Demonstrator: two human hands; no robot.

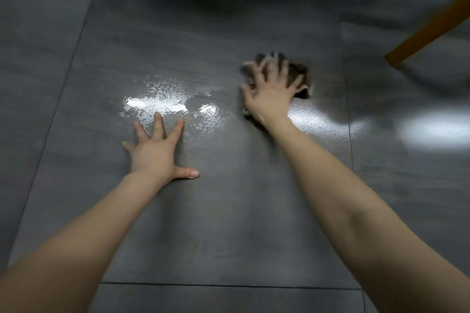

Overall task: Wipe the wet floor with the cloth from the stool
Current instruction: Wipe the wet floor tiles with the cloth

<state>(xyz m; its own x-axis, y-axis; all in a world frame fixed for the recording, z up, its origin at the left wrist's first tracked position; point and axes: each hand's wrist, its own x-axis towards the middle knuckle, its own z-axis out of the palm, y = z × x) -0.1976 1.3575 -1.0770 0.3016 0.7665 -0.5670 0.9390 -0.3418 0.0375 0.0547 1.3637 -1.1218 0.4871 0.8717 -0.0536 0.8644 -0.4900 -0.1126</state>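
- Far left, bare grey floor [63, 71] tiles, dull and dry-looking, with thin grout lines running up and across.
- Next, the left hand [155, 152] is planted flat on the floor, palm down, fingers fanned wide, thumb stuck out to the right. Its grip is fully open and has hold of nothing.
- Right at those fingertips sits the puddle [167, 104], a shiny, speckled patch catching the light, its near edge touching the tip of the middle finger.
- Moving right, a strip of floor separates the puddle from the right hand [269, 89], which is blurred.
- That right hand presses down on the cloth [300, 76], fingers spread and curled over it. The grip is half-closed on top of the cloth, pinning it to the floor rather than balling it up.
- The cloth is dark, brownish, bunched under the palm, showing past the fingers at the top and right; a scrap shows below the wrist too. It lies on the floor just right of the puddle.
- Below and right of the cloth, a wet sheen [318, 119] glints on the tile, with a brighter glare further right.
- Top right, two slanted wooden legs [427, 30] of some furniture come in, well apart from the cloth.
- Along the top edge, something dark; too cut off to tell what.
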